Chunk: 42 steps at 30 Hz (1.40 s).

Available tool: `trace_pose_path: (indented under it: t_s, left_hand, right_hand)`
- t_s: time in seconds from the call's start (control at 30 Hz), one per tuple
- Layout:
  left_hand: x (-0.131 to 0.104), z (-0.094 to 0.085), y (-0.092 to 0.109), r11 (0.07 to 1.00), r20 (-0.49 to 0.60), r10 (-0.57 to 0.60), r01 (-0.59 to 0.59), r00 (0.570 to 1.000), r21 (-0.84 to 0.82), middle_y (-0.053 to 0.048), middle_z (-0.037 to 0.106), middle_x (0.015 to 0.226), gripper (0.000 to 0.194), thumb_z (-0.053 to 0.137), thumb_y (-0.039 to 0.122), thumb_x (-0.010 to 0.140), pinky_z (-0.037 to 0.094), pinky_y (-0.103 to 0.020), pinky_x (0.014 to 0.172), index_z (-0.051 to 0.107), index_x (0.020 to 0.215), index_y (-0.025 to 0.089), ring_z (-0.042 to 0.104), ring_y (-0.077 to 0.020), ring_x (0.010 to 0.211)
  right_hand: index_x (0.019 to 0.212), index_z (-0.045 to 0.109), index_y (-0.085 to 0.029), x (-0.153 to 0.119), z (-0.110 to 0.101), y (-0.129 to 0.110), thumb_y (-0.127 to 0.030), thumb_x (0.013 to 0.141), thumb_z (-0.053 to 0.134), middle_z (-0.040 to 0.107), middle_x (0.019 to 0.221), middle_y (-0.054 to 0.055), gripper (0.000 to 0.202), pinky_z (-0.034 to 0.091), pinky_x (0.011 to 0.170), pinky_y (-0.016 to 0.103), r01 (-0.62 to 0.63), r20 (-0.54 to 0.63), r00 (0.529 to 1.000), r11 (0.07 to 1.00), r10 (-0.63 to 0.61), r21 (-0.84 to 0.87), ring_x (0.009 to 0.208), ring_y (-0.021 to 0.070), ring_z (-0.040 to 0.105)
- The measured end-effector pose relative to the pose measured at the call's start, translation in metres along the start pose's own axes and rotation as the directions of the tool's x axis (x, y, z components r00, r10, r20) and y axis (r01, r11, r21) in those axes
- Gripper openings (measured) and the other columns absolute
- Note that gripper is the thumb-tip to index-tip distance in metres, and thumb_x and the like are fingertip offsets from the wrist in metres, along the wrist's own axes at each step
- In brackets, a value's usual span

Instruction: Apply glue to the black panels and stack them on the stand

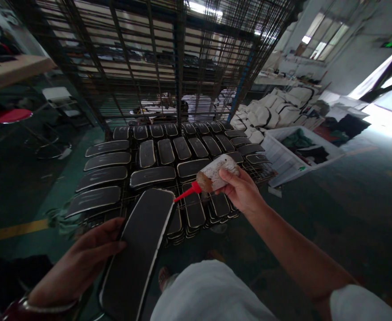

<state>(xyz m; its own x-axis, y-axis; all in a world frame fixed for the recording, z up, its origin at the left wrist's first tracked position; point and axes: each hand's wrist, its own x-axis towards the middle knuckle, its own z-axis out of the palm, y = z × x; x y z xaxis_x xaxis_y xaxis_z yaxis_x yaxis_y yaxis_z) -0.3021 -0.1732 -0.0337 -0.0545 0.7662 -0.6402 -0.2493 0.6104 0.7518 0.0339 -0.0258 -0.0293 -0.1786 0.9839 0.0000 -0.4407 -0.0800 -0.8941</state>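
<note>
My left hand grips the left edge of a long dark panel with rounded corners, thumb on its face. The panel tilts up in front of me, and a whitish line runs along its edges. My right hand is wrapped round a squeeze bottle, white with brown stains. The bottle points down to the left, and the tip of its red nozzle is at the panel's upper right corner. Beyond lie several similar dark panels in rows on a wire rack.
Tall wire racks rise behind the rows of panels. To the right stands a white bin with cloth inside, near a heap of white pieces. At left are a red stool, a white chair and a table.
</note>
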Motion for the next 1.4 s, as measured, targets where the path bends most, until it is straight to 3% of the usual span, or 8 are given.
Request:
trace_pose_path:
  t_s: [0.3,0.47,0.7,0.9,1.13,1.4]
  left_hand:
    - [-0.001,0.003,0.000,0.999,0.090,0.041,-0.039,0.995,-0.028,-0.009,0.086,0.110,0.055,0.098,0.017,0.065,0.071,-0.041,0.070,0.069,0.112,0.022,0.083,-0.0324,0.085]
    - [-0.003,0.007,-0.003,0.994,0.100,0.084,-0.077,0.991,-0.076,-0.010,0.086,0.108,0.050,0.094,0.014,0.068,0.070,-0.038,0.070,0.069,0.110,0.020,0.083,-0.0283,0.080]
    - [-0.007,0.015,0.001,0.989,0.049,0.102,-0.095,0.994,-0.117,-0.006,0.084,0.093,0.048,0.091,0.008,0.066,0.067,-0.033,0.065,0.068,0.107,0.017,0.080,-0.0243,0.070]
    - [-0.005,0.015,-0.001,0.988,0.031,0.089,-0.084,0.996,-0.127,-0.007,0.084,0.091,0.047,0.089,0.008,0.068,0.067,-0.033,0.065,0.067,0.108,0.018,0.081,-0.0251,0.070]
    - [0.001,0.014,-0.001,0.986,-0.011,0.090,-0.090,0.996,-0.143,-0.007,0.084,0.087,0.047,0.088,0.008,0.065,0.068,-0.035,0.063,0.066,0.104,0.018,0.081,-0.0258,0.067]
    - [0.009,0.010,-0.002,0.978,-0.111,0.104,-0.121,0.988,-0.168,-0.008,0.082,0.077,0.044,0.083,0.004,0.061,0.068,-0.037,0.055,0.068,0.100,0.015,0.077,-0.0247,0.058]
  right_hand:
    - [0.102,0.068,-0.021,-0.022,0.011,0.004,-0.040,0.070,0.099,0.076,0.086,0.002,0.048,0.062,0.048,0.025,-0.051,0.004,0.999,0.999,0.051,0.001,0.067,0.0191,0.072]
    - [0.107,0.069,-0.022,-0.040,0.017,0.008,-0.039,0.072,0.098,0.074,0.087,0.002,0.049,0.061,0.048,0.026,-0.035,0.027,0.999,0.999,0.035,-0.022,0.068,0.0196,0.071]
    - [0.113,0.069,-0.025,-0.061,0.025,0.012,-0.039,0.074,0.096,0.072,0.090,0.002,0.050,0.060,0.052,0.029,-0.051,0.081,0.995,0.997,0.056,-0.058,0.072,0.0210,0.069]
    - [0.123,0.072,-0.030,-0.073,0.015,0.026,-0.034,0.075,0.096,0.073,0.102,0.002,0.054,0.061,0.076,0.032,-0.008,0.091,0.996,0.993,0.019,-0.117,0.089,0.0223,0.068]
    - [0.134,0.067,-0.035,-0.083,0.002,0.041,-0.032,0.078,0.094,0.072,0.115,0.002,0.062,0.059,0.082,0.034,-0.035,0.183,0.981,0.990,0.060,-0.139,0.095,0.0238,0.068]
    - [0.141,0.061,-0.033,-0.091,0.006,0.043,-0.041,0.081,0.094,0.070,0.120,0.005,0.069,0.057,0.082,0.036,-0.004,0.283,0.958,0.987,0.050,-0.159,0.098,0.0251,0.068]
